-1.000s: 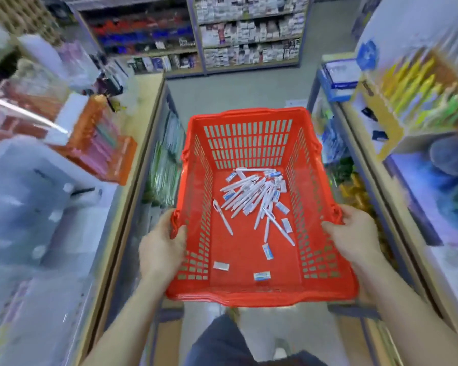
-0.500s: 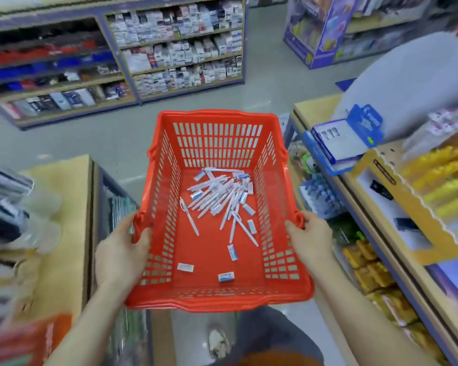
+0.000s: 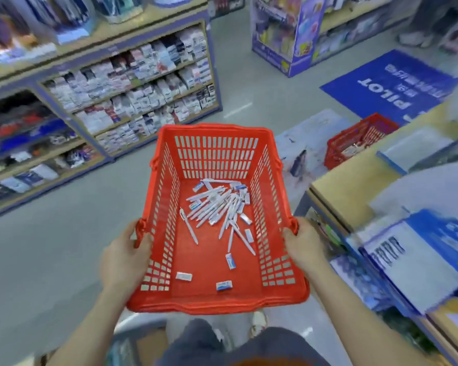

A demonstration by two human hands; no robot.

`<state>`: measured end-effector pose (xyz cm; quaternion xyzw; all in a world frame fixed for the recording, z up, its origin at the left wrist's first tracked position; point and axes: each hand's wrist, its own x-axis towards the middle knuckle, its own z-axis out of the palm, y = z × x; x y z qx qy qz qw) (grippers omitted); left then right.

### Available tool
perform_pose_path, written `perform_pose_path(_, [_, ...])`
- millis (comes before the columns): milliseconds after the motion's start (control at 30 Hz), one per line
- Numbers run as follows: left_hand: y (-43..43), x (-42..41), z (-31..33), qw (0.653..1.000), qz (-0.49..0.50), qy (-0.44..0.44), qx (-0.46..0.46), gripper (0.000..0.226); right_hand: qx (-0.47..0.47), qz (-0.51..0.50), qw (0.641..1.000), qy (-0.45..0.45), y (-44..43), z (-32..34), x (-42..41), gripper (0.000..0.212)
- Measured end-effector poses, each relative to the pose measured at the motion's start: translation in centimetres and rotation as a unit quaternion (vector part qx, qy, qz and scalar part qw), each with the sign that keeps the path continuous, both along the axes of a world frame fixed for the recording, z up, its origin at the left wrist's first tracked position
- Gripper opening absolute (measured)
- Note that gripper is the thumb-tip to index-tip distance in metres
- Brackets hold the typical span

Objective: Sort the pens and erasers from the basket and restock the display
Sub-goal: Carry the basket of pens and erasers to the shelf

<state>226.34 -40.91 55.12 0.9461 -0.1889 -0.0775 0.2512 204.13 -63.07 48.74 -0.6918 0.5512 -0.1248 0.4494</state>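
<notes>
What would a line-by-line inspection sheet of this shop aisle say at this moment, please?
Surface: grey shop floor; light wooden counter top at right.
Job's things: red slatted plastic basket, carried; inside, a heap of white pens toward its far end and small white-and-blue wrapped erasers scattered, some near the front.
Clutter: second red basket on the floor beside the counter.
Grippers: left hand and right hand each grip a side rim of the carried basket.
Cables: nothing seen.
Surroundings: stocked shelves at left; blue floor mat printed PILOT; blue-and-white display boxes at right.
</notes>
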Motion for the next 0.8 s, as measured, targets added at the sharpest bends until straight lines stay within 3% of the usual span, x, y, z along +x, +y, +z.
perform_pose_path(233, [-16.0, 14.9, -2.3, 0.994, -0.105, 0.026, -0.004, 0.028, 0.038, -0.147, 0.988, 0.021, -9.3, -3.0, 11.4, 0.013])
perform_pose_path(400, [-28.8, 24.8, -6.2, 0.974, -0.214, 0.079, 0.000, 0.027, 0.057, -0.284, 0.957, 0.013, -15.4, -5.4, 18.0, 0.008])
perform_pose_path(633, [-46.7, 29.5, -12.3, 0.911, -0.398, 0.090, 0.055, 0.030, 0.075, -0.444, 0.892, 0.032, -23.4, -8.7, 20.6, 0.014])
perform_pose_path(800, [-58.8, 28.5, -21.2, 0.853, -0.450, 0.228, 0.137, 0.031, 0.075, -0.514, 0.851, 0.081, -29.3, -14.7, 19.9, 0.008])
